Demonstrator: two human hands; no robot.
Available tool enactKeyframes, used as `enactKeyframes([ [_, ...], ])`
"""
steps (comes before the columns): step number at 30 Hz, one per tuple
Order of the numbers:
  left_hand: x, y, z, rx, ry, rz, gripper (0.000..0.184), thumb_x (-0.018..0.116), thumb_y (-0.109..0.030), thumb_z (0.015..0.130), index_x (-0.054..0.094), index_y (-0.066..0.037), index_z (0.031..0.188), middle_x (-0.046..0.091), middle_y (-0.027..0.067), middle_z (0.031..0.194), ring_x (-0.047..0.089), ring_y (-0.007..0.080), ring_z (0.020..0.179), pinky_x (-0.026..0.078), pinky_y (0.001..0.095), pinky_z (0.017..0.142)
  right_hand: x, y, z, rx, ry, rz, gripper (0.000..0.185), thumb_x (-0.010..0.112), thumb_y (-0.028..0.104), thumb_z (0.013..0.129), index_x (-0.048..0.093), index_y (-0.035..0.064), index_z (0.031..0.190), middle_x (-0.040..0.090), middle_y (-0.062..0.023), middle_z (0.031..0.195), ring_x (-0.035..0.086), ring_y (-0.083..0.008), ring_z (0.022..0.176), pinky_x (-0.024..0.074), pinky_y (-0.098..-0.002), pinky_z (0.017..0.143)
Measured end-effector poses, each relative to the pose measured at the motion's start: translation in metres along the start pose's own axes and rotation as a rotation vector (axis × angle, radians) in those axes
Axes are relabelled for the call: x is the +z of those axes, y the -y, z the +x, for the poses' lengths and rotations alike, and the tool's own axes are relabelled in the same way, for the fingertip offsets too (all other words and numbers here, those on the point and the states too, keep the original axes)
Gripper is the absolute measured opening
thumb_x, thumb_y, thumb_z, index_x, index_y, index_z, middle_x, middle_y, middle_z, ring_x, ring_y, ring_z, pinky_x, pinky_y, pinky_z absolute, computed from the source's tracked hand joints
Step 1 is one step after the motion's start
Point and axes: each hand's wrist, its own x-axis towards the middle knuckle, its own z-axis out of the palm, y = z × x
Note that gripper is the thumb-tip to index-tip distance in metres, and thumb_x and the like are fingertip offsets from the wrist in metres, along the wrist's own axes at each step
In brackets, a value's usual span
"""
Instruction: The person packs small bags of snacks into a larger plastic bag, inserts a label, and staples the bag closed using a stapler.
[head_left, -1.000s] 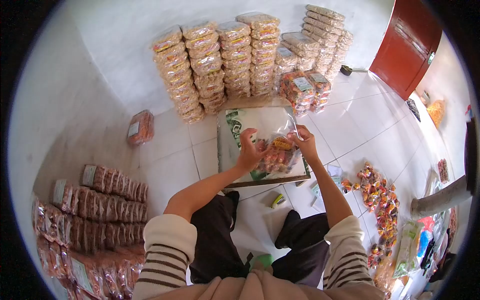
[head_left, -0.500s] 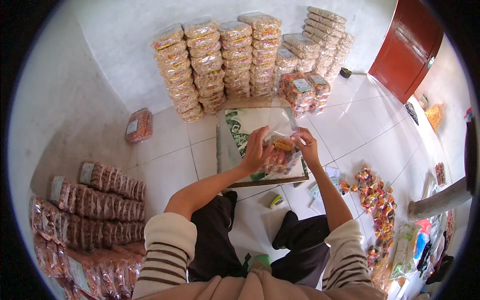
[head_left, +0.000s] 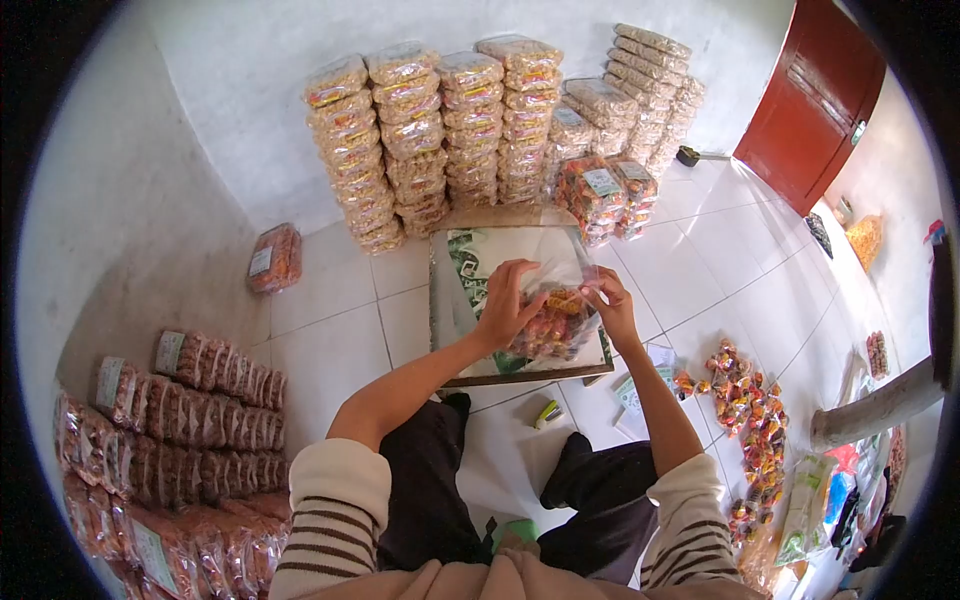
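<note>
A clear plastic bag (head_left: 552, 328) filled with small wrapped packets lies on a low table (head_left: 520, 374) with a green and white top. My left hand (head_left: 508, 305) is at the bag's left side, its fingers closed on the plastic near the upper part. At the bag's upper right, my right hand (head_left: 606, 298) pinches the loose plastic of the opening. A yellow label shows through the film between both hands.
Tall stacks of packed bags (head_left: 415, 130) stand behind the table. Rows of brown packs (head_left: 200, 430) lie at left, one pack (head_left: 275, 258) apart. Small wrapped packets (head_left: 750, 410) are strewn at right, and a yellow-green tool (head_left: 548, 413) lies near my feet.
My left hand has closed from a more open pose onto the bag's plastic. The bag's upper part is now gathered and folded between my hands. The view has shifted slightly.
</note>
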Motion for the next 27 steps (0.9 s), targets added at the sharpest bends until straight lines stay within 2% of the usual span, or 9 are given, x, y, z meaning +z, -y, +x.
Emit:
enactKeyframes([
  [3,-0.002,-0.004,0.004,-0.029,0.000,-0.027,0.050,0.056,-0.025,0.080,0.036,-0.003,0.119,0.042,0.0173,0.116,0.040,0.0329,0.108,0.028,0.0396,0.095,0.001,0.000,0.000,0.016,0.011,0.051,0.006,0.063,0.008,0.075,0.062,0.0048,0.081,0.055,-0.0098,0.103,0.045,-0.0222,0.110,0.0353,-0.0323,0.091],
  [10,0.007,-0.004,0.004,-0.072,0.046,-0.121,0.052,0.055,-0.026,0.081,0.034,-0.002,0.122,0.040,0.0179,0.120,0.039,0.0302,0.112,0.029,0.0385,0.095,-0.003,-0.002,-0.004,0.029,0.042,0.069,0.007,0.063,0.007,0.075,0.061,0.0053,0.081,0.058,-0.0057,0.097,0.043,-0.0228,0.111,0.0338,-0.0345,0.092],
  [13,0.010,-0.003,0.009,-0.062,0.075,-0.111,0.057,0.057,-0.028,0.079,0.032,-0.001,0.123,0.046,0.0172,0.116,0.044,0.0297,0.108,0.030,0.0384,0.094,-0.004,-0.002,-0.006,0.025,0.048,0.076,0.007,0.062,0.008,0.076,0.061,0.0057,0.082,0.058,-0.0039,0.095,0.042,-0.0232,0.112,0.0326,-0.0358,0.093],
  [16,0.011,-0.002,0.016,-0.119,0.068,-0.194,0.063,0.061,-0.030,0.077,0.029,-0.003,0.124,0.053,0.0151,0.107,0.049,0.0272,0.103,0.032,0.0380,0.092,-0.005,0.000,-0.005,0.046,0.062,0.009,0.009,0.061,0.008,0.077,0.059,0.0044,0.084,0.058,-0.0044,0.096,0.045,-0.0210,0.108,0.0337,-0.0343,0.093],
  [18,0.009,-0.004,0.019,-0.138,0.102,-0.467,0.066,0.063,-0.029,0.076,0.027,-0.005,0.125,0.057,0.0117,0.099,0.051,0.0228,0.099,0.033,0.0364,0.090,-0.002,0.001,-0.007,0.138,0.039,0.177,0.010,0.060,0.008,0.079,0.058,0.0033,0.087,0.058,-0.0048,0.098,0.049,-0.0174,0.102,0.0353,-0.0315,0.091],
  [19,0.008,-0.006,0.019,-0.139,0.106,-0.467,0.066,0.063,-0.029,0.076,0.027,-0.005,0.125,0.057,0.0117,0.099,0.051,0.0228,0.099,0.033,0.0364,0.090,-0.002,-0.001,-0.008,0.140,0.036,0.178,0.010,0.060,0.008,0.079,0.058,0.0033,0.087,0.058,-0.0048,0.098,0.049,-0.0174,0.102,0.0353,-0.0315,0.091],
  [21,0.005,-0.008,0.022,-0.107,0.082,-0.544,0.063,0.064,-0.018,0.072,0.030,-0.007,0.124,0.061,0.0111,0.088,0.056,0.0213,0.086,0.037,0.0349,0.085,0.000,-0.002,-0.006,0.161,0.069,0.141,0.013,0.059,0.009,0.081,0.055,0.0021,0.091,0.057,-0.0056,0.100,0.051,-0.0145,0.098,0.0364,-0.0288,0.089],
  [25,0.000,-0.010,0.027,-0.113,0.133,-0.552,0.060,0.062,-0.017,0.074,0.030,-0.007,0.123,0.060,0.0103,0.089,0.057,0.0198,0.088,0.038,0.0347,0.084,0.001,0.002,-0.004,0.099,0.071,0.143,0.015,0.057,0.008,0.081,0.053,0.0020,0.095,0.057,-0.0059,0.101,0.050,-0.0144,0.099,0.0366,-0.0287,0.089],
  [27,-0.002,-0.010,0.027,-0.167,0.197,-0.605,0.056,0.060,-0.017,0.077,0.031,-0.007,0.123,0.059,0.0100,0.095,0.057,0.0187,0.089,0.040,0.0329,0.082,0.003,0.001,-0.002,0.124,0.065,0.176,0.019,0.057,0.004,0.080,0.051,0.0019,0.098,0.057,-0.0063,0.100,0.050,-0.0149,0.100,0.0370,-0.0289,0.088],
])
